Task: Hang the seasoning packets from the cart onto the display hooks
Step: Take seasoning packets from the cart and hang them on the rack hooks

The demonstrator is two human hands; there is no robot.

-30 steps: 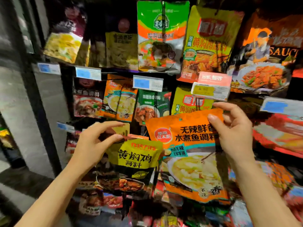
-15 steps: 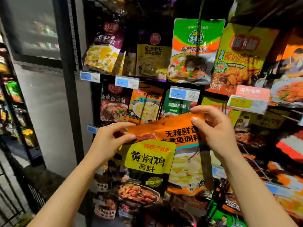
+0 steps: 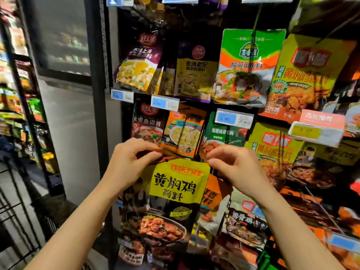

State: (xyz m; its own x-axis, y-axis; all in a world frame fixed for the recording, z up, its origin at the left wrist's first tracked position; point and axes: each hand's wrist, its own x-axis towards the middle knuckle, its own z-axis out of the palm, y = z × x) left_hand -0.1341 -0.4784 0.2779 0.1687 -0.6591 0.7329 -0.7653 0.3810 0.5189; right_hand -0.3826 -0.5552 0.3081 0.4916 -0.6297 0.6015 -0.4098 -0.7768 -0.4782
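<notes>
Sliding behind the yellow packet, the orange packet had dropped lower; we pinched its top edge with both the left hand and right hand, seemingly aligning it with a hook.

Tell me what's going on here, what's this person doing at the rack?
A person is stocking a store display of hanging seasoning packets. Both hands are raised to the rack: the left hand and the right hand pinch the top corners of a black and yellow packet, holding it up at the black display hook. An orange packet sits just behind it. Whether the packet's hole is already on the hook cannot be told. Price tags and other packets hang above.
</notes>
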